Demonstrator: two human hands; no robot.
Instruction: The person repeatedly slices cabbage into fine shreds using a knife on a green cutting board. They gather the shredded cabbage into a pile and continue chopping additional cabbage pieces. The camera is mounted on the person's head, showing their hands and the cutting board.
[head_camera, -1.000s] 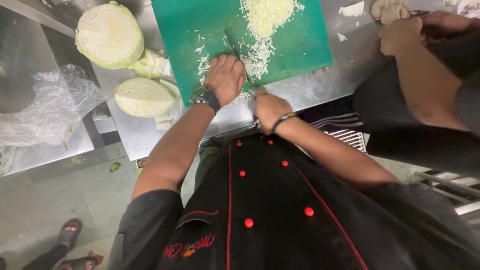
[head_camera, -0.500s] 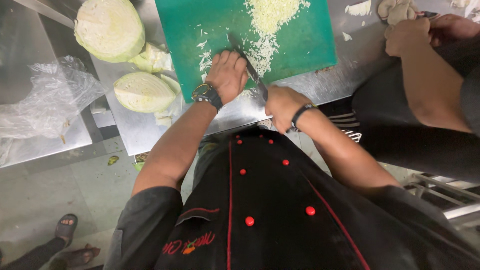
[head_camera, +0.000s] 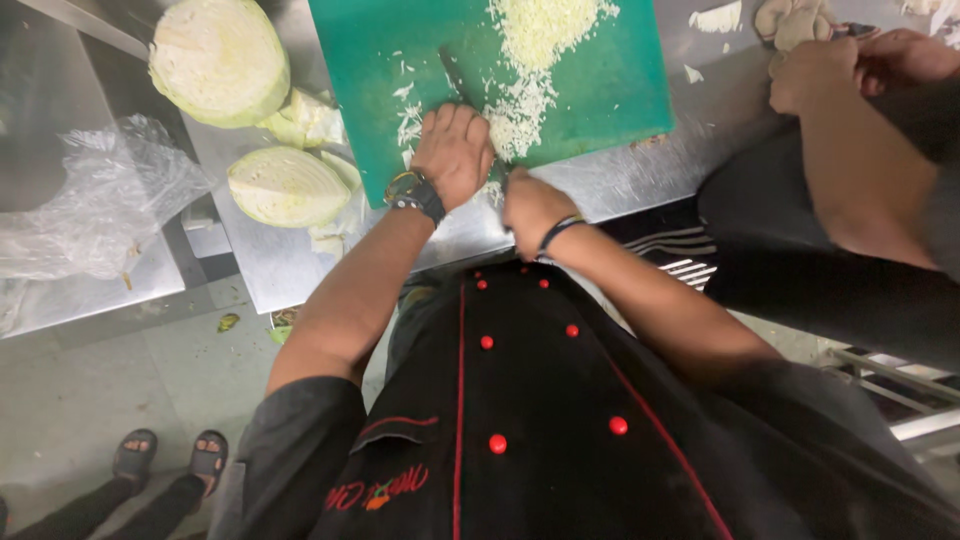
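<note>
Shredded cabbage, pale, fine, heaped on green board, left hand pressing flat, right hand clenched, perhaps on knife handle.

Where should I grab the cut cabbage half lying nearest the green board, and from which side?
Take the cabbage half by its rounded outer dome, coming from above with fingers spread over the curve. It seems to lie on its side, pale cut face up and left, loose leaves at its near edge. Approach from the left, clear of the left hand on the green cutting board.
</note>
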